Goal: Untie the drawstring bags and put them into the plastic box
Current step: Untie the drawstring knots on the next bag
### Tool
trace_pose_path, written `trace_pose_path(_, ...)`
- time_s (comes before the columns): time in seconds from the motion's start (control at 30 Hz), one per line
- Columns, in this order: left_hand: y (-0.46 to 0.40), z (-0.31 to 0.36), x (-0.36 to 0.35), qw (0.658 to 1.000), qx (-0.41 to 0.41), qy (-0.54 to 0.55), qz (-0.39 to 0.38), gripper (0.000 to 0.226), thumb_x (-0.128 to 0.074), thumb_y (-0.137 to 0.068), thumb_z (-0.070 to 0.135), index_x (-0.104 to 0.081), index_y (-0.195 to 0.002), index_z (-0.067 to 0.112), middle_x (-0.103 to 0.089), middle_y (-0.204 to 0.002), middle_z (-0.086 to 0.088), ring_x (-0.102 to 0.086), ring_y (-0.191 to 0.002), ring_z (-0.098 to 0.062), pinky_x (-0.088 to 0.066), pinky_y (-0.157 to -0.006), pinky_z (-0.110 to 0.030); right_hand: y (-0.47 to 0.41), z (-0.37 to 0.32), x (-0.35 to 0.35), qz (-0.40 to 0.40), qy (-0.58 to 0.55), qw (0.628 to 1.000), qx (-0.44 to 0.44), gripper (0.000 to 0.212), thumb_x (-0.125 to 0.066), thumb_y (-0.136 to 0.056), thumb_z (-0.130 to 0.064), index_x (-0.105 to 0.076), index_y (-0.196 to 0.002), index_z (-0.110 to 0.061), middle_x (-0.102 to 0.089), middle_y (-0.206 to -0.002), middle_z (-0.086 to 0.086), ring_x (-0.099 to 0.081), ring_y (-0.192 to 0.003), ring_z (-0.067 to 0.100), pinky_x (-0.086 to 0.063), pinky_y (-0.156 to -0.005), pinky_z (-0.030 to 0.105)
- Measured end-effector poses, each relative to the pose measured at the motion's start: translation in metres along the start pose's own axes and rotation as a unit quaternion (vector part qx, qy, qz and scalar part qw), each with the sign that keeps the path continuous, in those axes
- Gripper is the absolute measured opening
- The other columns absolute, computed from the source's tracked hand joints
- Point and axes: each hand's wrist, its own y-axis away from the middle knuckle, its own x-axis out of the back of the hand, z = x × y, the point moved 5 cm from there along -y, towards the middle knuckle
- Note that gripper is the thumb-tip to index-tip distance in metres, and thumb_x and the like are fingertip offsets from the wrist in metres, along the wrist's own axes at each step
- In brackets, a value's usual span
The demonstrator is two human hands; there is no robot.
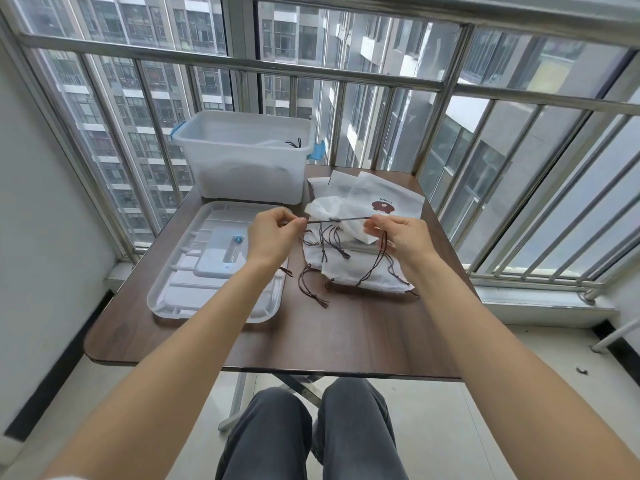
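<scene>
Drawstring (334, 220) taut between left hand (273, 233), right hand (401, 237).

A dark brown wood grain is shown by the table (346, 334). At its far left, the plastic box (242, 157) is seen as translucent white with light blue latches (178, 128). In front of the box, the lid (180, 292) is clear and whitish, with a small blue piece at its middle. To the right of the box, white drawstring bags (360, 268) are strung with dark brown cords (313, 289); a brown bear print is carried by one bag (388, 195).
</scene>
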Motion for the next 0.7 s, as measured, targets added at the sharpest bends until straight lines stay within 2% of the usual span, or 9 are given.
trace_pose_path(0.13, -0.001, -0.004, 0.004, 0.999, 0.002, -0.028, 0.024, 0.015, -0.067, -0.084, 0.018, -0.063, -0.072, 0.012, -0.059, -0.066, 0.000, -0.051, -0.071, -0.016, -0.038, -0.069, -0.025, 0.002, 0.010, 0.004, 0.046, -0.047, 0.998, -0.025, 0.019, -0.059, -0.088, -0.005, -0.065, -0.070, -0.008, -0.066, -0.050, -0.009, -0.063, -0.052, -0.001, -0.044, -0.051, 0.011)
trace_pose_path(0.33, 0.004, -0.004, 0.008, 0.998, -0.018, -0.042, 0.054, 0.016, -0.065, -0.086, 0.018, -0.064, -0.074, 0.009, -0.055, -0.063, 0.003, -0.050, -0.067, -0.014, -0.038, -0.063, -0.023, 0.009, 0.017, 0.000, 0.078, -0.157, 0.983, -0.050, 0.018, -0.059, -0.087, -0.001, -0.063, -0.070, -0.007, -0.065, -0.049, -0.007, -0.063, -0.050, 0.000, -0.045, -0.059, 0.018)
trace_pose_path(0.4, 0.008, -0.007, 0.007, 0.997, -0.025, -0.029, 0.062, 0.015, -0.065, -0.086, 0.019, -0.066, -0.076, 0.007, -0.055, -0.061, 0.006, -0.048, -0.061, -0.008, -0.038, -0.060, -0.019, 0.011, 0.013, -0.001, 0.064, -0.197, 0.977, -0.052, 0.014, -0.062, -0.086, -0.004, -0.065, -0.073, -0.008, -0.068, -0.054, -0.005, -0.065, -0.055, 0.002, -0.046, -0.059, 0.016)
trace_pose_path(0.47, 0.009, -0.008, 0.006, 0.998, -0.034, -0.017, 0.046, 0.014, -0.066, -0.085, 0.020, -0.066, -0.077, 0.009, -0.054, -0.060, 0.008, -0.046, -0.057, -0.005, -0.037, -0.060, -0.020, 0.013, 0.006, -0.005, 0.014, -0.249, 0.967, -0.050, 0.010, -0.062, -0.086, -0.009, -0.066, -0.077, -0.010, -0.071, -0.066, -0.005, -0.067, -0.066, 0.003, -0.049, -0.063, 0.016)
trace_pose_path(0.57, 0.015, -0.009, 0.003, 0.999, -0.043, -0.010, 0.003, 0.014, -0.067, -0.085, 0.021, -0.065, -0.075, 0.011, -0.055, -0.060, 0.009, -0.047, -0.054, 0.001, -0.037, -0.057, -0.012, 0.016, -0.002, -0.013, -0.057, -0.303, 0.949, -0.057, 0.020, -0.058, -0.089, -0.013, -0.065, -0.070, -0.013, -0.071, -0.087, -0.001, -0.066, -0.085, 0.010, -0.052, -0.069, 0.018)
trace_pose_path(0.7, 0.020, -0.006, -0.003, 0.998, -0.051, -0.017, -0.032, 0.013, -0.067, -0.084, 0.022, -0.068, -0.077, 0.011, -0.055, -0.059, 0.010, -0.047, -0.048, 0.006, -0.033, -0.053, -0.007, 0.020, -0.015, -0.026, -0.105, -0.299, 0.947, -0.046, 0.024, -0.053, -0.092, -0.016, -0.056, -0.069, -0.011, -0.069, -0.092, 0.003, -0.067, -0.087, 0.014, -0.053, -0.064, 0.018)
